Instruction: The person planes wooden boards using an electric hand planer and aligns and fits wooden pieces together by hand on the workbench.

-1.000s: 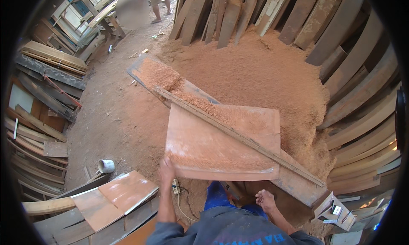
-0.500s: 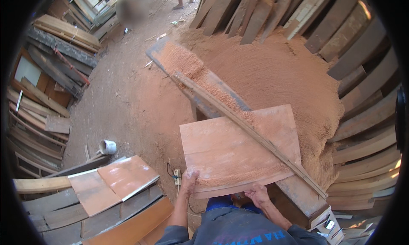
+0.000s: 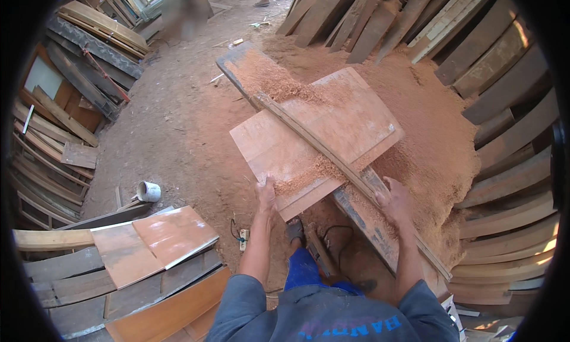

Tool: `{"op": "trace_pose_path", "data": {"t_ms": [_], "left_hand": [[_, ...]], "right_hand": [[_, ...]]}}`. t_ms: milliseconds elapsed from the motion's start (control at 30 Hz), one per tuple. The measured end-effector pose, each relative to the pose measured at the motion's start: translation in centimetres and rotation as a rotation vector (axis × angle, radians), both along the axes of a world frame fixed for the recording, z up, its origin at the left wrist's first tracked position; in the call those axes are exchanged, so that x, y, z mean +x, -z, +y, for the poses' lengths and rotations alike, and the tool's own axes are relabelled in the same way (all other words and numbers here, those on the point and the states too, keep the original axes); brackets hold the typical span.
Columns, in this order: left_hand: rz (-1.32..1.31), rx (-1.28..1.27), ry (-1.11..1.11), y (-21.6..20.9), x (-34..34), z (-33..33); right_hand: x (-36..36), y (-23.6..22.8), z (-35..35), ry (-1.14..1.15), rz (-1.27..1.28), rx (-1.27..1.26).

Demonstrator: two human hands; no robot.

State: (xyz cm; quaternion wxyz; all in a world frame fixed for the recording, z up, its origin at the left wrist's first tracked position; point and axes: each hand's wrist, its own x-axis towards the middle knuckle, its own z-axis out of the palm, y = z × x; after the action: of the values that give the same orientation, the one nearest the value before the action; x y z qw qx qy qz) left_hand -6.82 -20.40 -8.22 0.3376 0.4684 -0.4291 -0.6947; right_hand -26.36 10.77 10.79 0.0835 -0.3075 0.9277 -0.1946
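Panel (image 3: 350, 121) looked stiff, light, slippery with shavings (image 3: 314, 171), best held by opposite edges; left hand (image 3: 266, 194) gripped its left edge, right hand (image 3: 395, 202) clasped the wooden strip (image 3: 320, 145).

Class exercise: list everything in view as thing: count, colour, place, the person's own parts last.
Flat rectangular wooden panel: one, reddish-brown, centre
Long thin wooden strip: one, brown, across panel
Long flat plank: one, grey, under panel
Loose sawdust: uncountable, orange, ground, plank, panel
Flat rectangular sheets: two, reddish-brown, lower left
Flat boards: several, dark grey, beneath sheets
Round bucket: one, whitish, left ground
Rectangular socket block: one, pale, lower centre
Leaning wooden boards: many, brown, right
Stacked timber: many, brown, left
Another person's feet: two, colour unclear, top
Left hand: one, bare, gripping panel's left edge
Right hand: one, bare, at strip, grip unclear
Shirt: one, dark grey, bottom
Trousers: one pair, blue, bottom
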Motion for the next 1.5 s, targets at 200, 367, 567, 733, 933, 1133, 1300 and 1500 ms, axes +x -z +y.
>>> {"op": "trace_pose_path", "data": {"t_ms": [200, 367, 567, 733, 933, 1133, 1300, 1500], "left_hand": [[-0.064, 0.066, 0.057, -2.0, -1.5, 1.6], [-0.010, -0.016, -0.064, 0.6, -1.0, 3.5], [-0.032, -0.020, 0.027, -0.6, -4.0, 0.2], [0.044, -0.034, 0.039, 1.8, -4.9, 1.2], [-0.404, -0.395, 0.424, 3.9, -3.0, -3.4], [-0.165, 0.118, 0.232, 1.9, -4.4, -2.5], [-0.133, 0.054, 0.119, 1.9, -3.5, -3.6], [-0.136, 0.236, 0.187, -0.1, -3.9, -2.4]], "right_hand": [[0.3, 5.4, 9.8, 0.074, -0.359, 0.331], [5.9, 4.2, 11.0, 0.053, -0.410, 0.194], [7.1, 6.4, 11.9, 0.080, -0.421, 0.086], [8.6, 8.4, 12.2, 0.110, -0.194, 0.007], [6.7, 8.3, 10.1, 0.136, -0.155, 0.123], [6.5, 10.1, 11.1, 0.159, -0.195, 0.139], [5.1, 10.6, 11.6, 0.119, -0.192, 0.136], [2.7, 12.4, 11.5, 0.102, -0.146, 0.216]]}}
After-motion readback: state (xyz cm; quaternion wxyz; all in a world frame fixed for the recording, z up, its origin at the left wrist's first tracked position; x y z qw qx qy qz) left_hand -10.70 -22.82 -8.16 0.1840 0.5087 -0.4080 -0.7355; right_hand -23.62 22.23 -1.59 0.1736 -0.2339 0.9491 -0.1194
